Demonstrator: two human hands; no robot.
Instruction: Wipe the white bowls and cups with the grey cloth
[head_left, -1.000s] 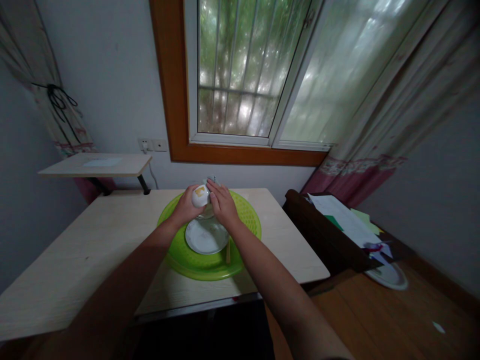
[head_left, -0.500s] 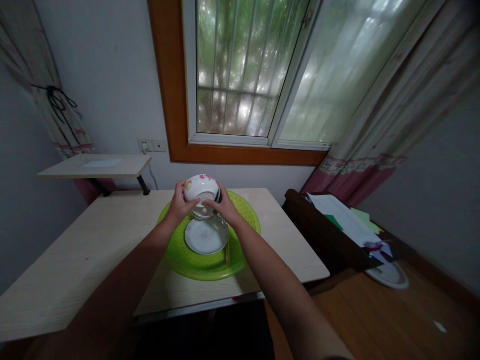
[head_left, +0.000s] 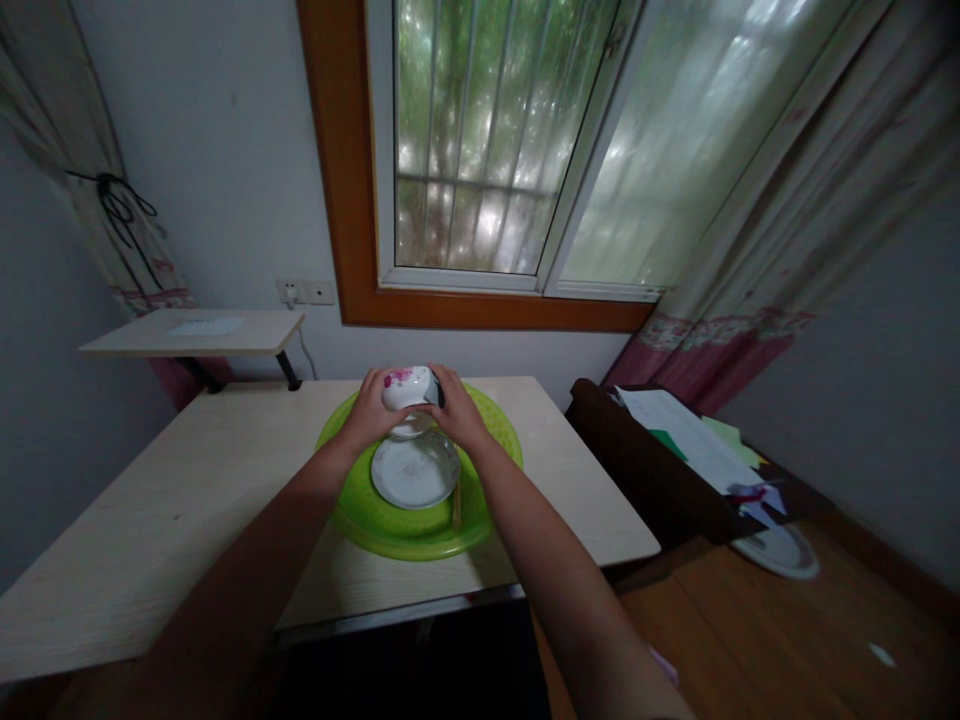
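Between my two hands is a white bowl (head_left: 409, 388) with pink flowers on its side. My left hand (head_left: 373, 408) grips its left side, and my right hand (head_left: 455, 405) grips its right side, where a dark patch shows by the fingers. Below the bowl, partly covered by my hands, is another white dish (head_left: 410, 427). Nearer to me a white plate (head_left: 415, 470) lies in a round, bright green basin (head_left: 420, 548). What look like chopsticks (head_left: 456, 503) lie to the right of the plate.
The basin stands on a pale wooden table (head_left: 225, 480). A small raised shelf (head_left: 195, 335) with a paper on it is at the back left. Right of the table stands a dark brown piece of furniture (head_left: 645, 465) with papers (head_left: 682, 430). A window (head_left: 495, 150) is behind.
The bowl has tilted in my hands, so its flowered side now faces me instead of its base. Both hands have turned with it and shifted slightly to the right.
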